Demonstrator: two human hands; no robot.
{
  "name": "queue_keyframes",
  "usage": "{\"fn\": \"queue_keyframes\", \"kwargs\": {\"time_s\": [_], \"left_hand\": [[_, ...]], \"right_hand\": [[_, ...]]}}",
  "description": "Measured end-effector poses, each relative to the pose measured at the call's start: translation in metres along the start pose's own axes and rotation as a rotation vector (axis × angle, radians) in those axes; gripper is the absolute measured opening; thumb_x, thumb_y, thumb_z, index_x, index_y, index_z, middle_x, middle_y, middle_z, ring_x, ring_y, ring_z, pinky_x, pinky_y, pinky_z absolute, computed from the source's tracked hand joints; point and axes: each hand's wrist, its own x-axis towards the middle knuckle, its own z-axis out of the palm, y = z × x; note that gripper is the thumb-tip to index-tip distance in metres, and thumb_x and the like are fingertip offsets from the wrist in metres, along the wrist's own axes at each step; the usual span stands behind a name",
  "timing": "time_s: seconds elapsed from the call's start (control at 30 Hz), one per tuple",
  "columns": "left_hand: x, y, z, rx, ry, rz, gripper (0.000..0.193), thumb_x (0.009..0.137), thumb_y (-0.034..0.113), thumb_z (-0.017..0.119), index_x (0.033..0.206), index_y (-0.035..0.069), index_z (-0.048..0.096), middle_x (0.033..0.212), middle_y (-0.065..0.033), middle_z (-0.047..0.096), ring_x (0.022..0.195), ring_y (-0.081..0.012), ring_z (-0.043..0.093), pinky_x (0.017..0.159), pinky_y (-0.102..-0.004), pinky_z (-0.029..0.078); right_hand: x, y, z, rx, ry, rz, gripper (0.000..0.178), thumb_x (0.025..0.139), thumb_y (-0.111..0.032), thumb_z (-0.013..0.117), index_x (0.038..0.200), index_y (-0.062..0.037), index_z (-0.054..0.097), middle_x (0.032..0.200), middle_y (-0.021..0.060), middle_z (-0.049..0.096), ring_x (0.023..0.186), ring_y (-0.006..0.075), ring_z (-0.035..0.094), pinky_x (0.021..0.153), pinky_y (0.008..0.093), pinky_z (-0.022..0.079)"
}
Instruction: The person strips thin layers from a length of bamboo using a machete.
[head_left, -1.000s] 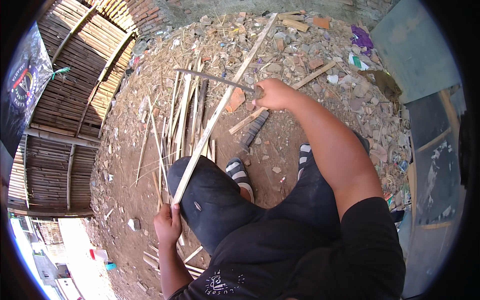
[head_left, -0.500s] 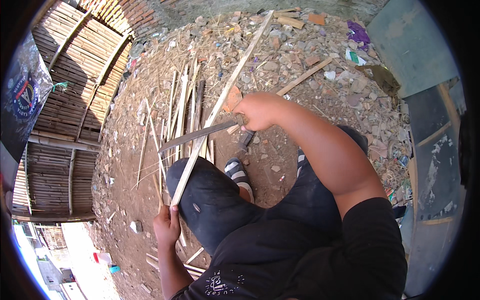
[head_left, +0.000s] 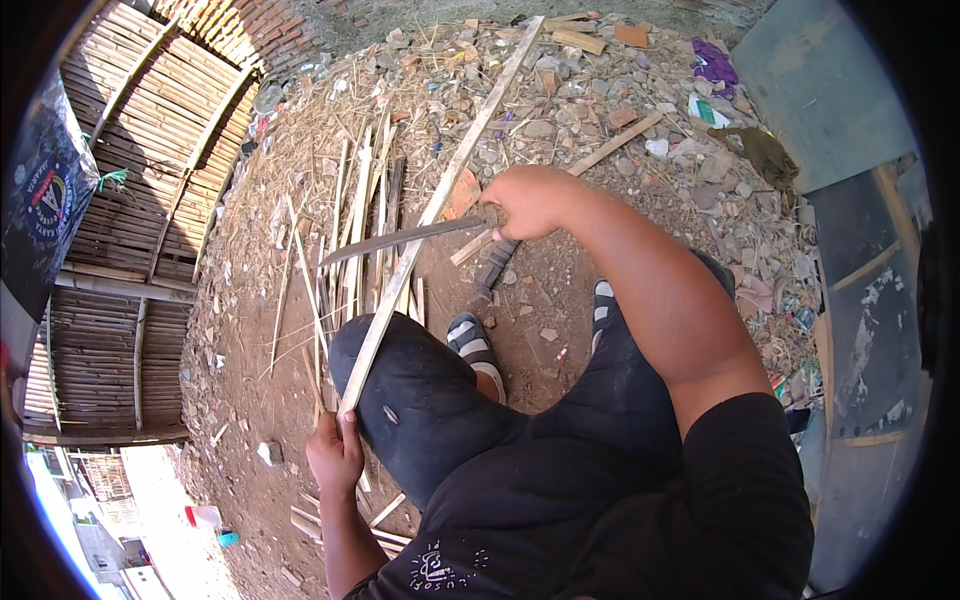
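My left hand (head_left: pixel 335 455) grips the near end of a long, pale wooden strip (head_left: pixel 470 143) between thumb and fingers. The strip rests on my left thigh and slants up and away to the right. In my right hand (head_left: pixel 532 202) is the handle of a machete; its fingers are wrapped around it. The dark, slightly curved machete blade (head_left: pixel 362 248) lies across the strip beyond my knee, its tip pointing left. Whether its edge bites into the wood I cannot tell. Just below my right hand shows a dark oblong thing (head_left: pixel 490 270).
Several loose wooden strips (head_left: pixel 357 210) lie on the dirt beyond my left knee. Rubble and broken brick (head_left: pixel 630 118) cover the ground farther off. A bamboo-slat wall (head_left: pixel 165 130) stands left, grey panels (head_left: pixel 830 100) right. My sandalled foot (head_left: pixel 470 342) is between my knees.
The machete has shifted farther up along the strip, its tip swinging away from me. My right hand has moved slightly right. My left hand and the strip stay nearly in place.
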Motion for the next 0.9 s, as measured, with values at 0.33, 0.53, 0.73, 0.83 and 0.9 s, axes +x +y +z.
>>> {"fn": "queue_keyframes", "kwargs": {"time_s": [0.33, 0.53, 0.73, 0.83, 0.9], "left_hand": [[0.006, -0.006, -0.008, -0.092, -0.103, -0.012, 0.049, 0.106, 0.041, 0.056, 0.077, 0.002, 0.051, 0.059, -0.0193, 0.051, 0.053, -0.035, 0.051, 0.053, -0.0439, 0.041], [0.02, -0.008, -0.018, -0.142, -0.212, -0.013, 0.05, 0.108, 0.04, 0.055, 0.078, 0.001, 0.052, 0.06, -0.0158, 0.049, 0.055, -0.0259, 0.048, 0.055, -0.0412, 0.042], [0.02, -0.034, -0.016, -0.393, -0.364, -0.151, 0.049, 0.11, 0.04, 0.051, 0.081, 0.001, 0.056, 0.062, -0.0024, 0.049, 0.062, -0.0114, 0.047, 0.058, -0.0334, 0.04], [0.022, -0.031, -0.016, -0.384, -0.357, -0.138, 0.05, 0.11, 0.04, 0.049, 0.081, 0.001, 0.056, 0.063, 0.0012, 0.049, 0.062, -0.0097, 0.045, 0.058, -0.0311, 0.038], [0.024, -0.029, -0.016, -0.381, -0.379, -0.152, 0.049, 0.11, 0.041, 0.049, 0.081, 0.002, 0.056, 0.064, 0.0016, 0.048, 0.063, -0.0092, 0.044, 0.058, -0.0307, 0.038]], "right_hand": [[0.006, -0.008, 0.013, -0.026, -0.061, -0.039, 0.053, 0.081, -0.034, 0.081, 0.125, -0.0069, 0.069, 0.116, 0.0196, 0.072, 0.111, 0.0372, 0.068, 0.092, 0.0463, 0.055], [0.014, 0.047, 0.019, 0.361, 0.061, 0.164, 0.054, 0.08, -0.034, 0.082, 0.124, -0.0045, 0.07, 0.107, 0.0222, 0.073, 0.104, 0.0396, 0.07, 0.093, 0.0461, 0.054], [0.011, -0.007, 0.028, 0.077, -0.004, -0.102, 0.056, 0.082, -0.035, 0.081, 0.126, -0.0026, 0.069, 0.114, 0.0235, 0.072, 0.107, 0.0399, 0.069, 0.093, 0.0459, 0.054], [0.015, 0.009, 0.026, 0.135, -0.048, -0.053, 0.059, 0.081, -0.04, 0.081, 0.128, -0.0063, 0.068, 0.121, 0.0195, 0.071, 0.112, 0.0373, 0.067, 0.096, 0.0457, 0.053], [0.019, 0.028, 0.021, 0.234, -0.03, 0.077, 0.06, 0.081, -0.039, 0.081, 0.128, -0.0053, 0.068, 0.122, 0.0197, 0.07, 0.112, 0.037, 0.067, 0.096, 0.0451, 0.053]]}}
